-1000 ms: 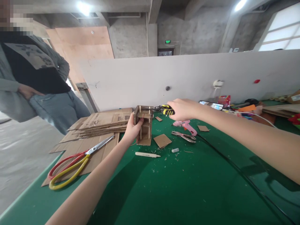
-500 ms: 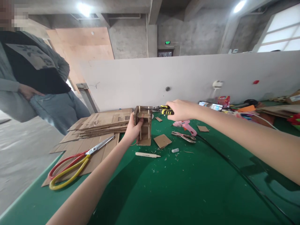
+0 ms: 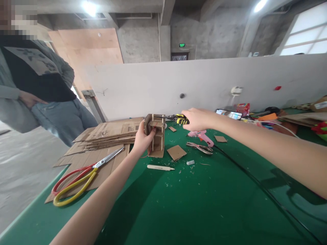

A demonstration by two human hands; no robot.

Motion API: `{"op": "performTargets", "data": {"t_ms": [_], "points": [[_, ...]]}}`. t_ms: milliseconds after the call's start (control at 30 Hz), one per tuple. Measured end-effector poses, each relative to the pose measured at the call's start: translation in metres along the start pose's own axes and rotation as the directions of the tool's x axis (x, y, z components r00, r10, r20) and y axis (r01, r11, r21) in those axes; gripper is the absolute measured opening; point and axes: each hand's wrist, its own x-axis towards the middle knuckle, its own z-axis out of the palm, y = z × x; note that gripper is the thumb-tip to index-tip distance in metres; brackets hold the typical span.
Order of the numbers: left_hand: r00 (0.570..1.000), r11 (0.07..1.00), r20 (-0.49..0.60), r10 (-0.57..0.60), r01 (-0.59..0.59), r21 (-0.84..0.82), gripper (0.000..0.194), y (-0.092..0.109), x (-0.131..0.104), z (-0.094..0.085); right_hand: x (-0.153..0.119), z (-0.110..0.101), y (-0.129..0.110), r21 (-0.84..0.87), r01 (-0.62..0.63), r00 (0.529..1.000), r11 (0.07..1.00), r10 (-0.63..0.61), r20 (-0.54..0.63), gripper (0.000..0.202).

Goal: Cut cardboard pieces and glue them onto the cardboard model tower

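Observation:
My left hand [image 3: 144,136] grips the left side of a small cardboard box with shelves [image 3: 158,151], which stands upright on the green table. Thin sticks run across and along its open front, and a red wire shows by its lower left. My right hand [image 3: 195,119] is closed around the yellow-and-black handles of pliers [image 3: 182,119]. The jaws reach left to the top of the box; whether they grip a stick there I cannot make out. Right of the box lies a square cardboard piece [image 3: 176,152], and in front of it a white marker [image 3: 160,167].
Scissors [image 3: 88,178] with red and yellow handles lie on cardboard sheets [image 3: 109,136] at the left. Hole-punch-like pliers [image 3: 199,148], a pink glue gun [image 3: 204,136] with a black cord, and a phone [image 3: 229,114] are at the right. A person [image 3: 38,75] stands left beyond the table.
The box and both hands stay almost in place, with the left hand still on the box and the right on the pliers. The whole view has shifted slightly.

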Motion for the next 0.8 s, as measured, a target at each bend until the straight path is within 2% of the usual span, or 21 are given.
{"op": "performTargets", "data": {"t_ms": [100, 300, 500, 800], "points": [[1.000, 1.000, -0.024, -0.001, 0.001, -0.021, 0.051, 0.003, -0.002, -0.001, -0.001, -0.002, -0.002, 0.016, -0.009, 1.000, 1.000, 0.009, 0.004, 0.027], [0.999, 0.999, -0.017, 0.036, -0.037, -0.041, 0.046, 0.004, -0.002, 0.000, 0.001, -0.005, -0.004, -0.014, -0.022, 1.000, 1.000, 0.022, 0.008, 0.027], [0.999, 0.997, -0.017, 0.051, -0.050, 0.054, 0.043, -0.001, 0.000, 0.000, 0.003, -0.003, -0.003, -0.049, 0.002, 1.000, 0.999, -0.003, -0.005, 0.027], [0.997, 0.993, -0.017, 0.073, -0.071, 0.094, 0.038, -0.005, 0.001, 0.000, 0.004, -0.004, -0.002, -0.053, 0.025, 1.000, 0.998, -0.026, -0.011, 0.023]]}}
